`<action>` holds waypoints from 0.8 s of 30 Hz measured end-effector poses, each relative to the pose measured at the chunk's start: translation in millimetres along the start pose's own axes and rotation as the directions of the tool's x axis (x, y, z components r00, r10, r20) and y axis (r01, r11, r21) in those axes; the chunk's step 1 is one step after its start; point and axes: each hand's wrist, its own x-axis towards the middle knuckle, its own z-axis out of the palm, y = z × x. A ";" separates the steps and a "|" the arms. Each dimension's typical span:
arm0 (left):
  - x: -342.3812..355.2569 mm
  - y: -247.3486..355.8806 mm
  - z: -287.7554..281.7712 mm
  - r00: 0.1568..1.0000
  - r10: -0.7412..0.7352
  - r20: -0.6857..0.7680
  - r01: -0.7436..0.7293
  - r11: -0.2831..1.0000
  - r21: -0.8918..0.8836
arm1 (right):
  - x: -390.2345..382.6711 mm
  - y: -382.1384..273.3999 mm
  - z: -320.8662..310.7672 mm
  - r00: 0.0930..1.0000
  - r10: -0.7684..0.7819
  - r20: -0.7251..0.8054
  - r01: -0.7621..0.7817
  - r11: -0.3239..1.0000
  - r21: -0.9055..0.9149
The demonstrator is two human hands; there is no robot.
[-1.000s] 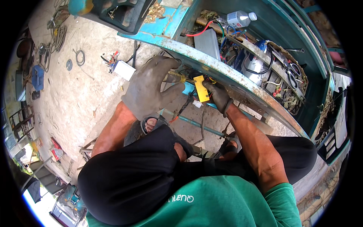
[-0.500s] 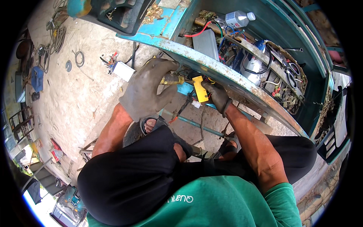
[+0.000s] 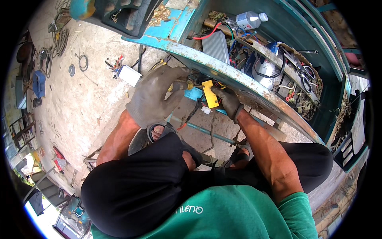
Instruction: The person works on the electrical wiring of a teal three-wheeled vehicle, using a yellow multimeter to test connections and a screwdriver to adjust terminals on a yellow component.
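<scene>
My gloved left hand [image 3: 155,93] is closed around the yellow and dark handle of what looks like a screwdriver [image 3: 178,85], its front end pointing right. My gloved right hand [image 3: 229,101] pinches a flat yellow plate [image 3: 210,94] with small holes along its edge. The plate is tilted below the rusty rim of the teal metal box, and the screwdriver's front end is close to its left side. Dark wires and a white connector [image 3: 206,110] hang beneath the plate. What lies behind my fingers is hidden.
The teal metal box [image 3: 238,73] holds a finned silver unit [image 3: 216,47], a plastic bottle [image 3: 251,20], scissors [image 3: 306,81] and loose wires. A white box with wires [image 3: 129,75] lies on the concrete floor, with coiled cable [image 3: 59,38] farther left. A teal bar crosses below my hands.
My left hand has turned slightly around the screwdriver handle, and less of the handle shows. The yellow plate has shifted very slightly in my right hand.
</scene>
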 end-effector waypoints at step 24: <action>-1.3 0.9 -4.2 0.961 -0.276 0.009 0.276 0.961 -0.016 | -4.1 -3.9 2.1 0.999 -0.035 -0.024 0.033 0.998 -0.057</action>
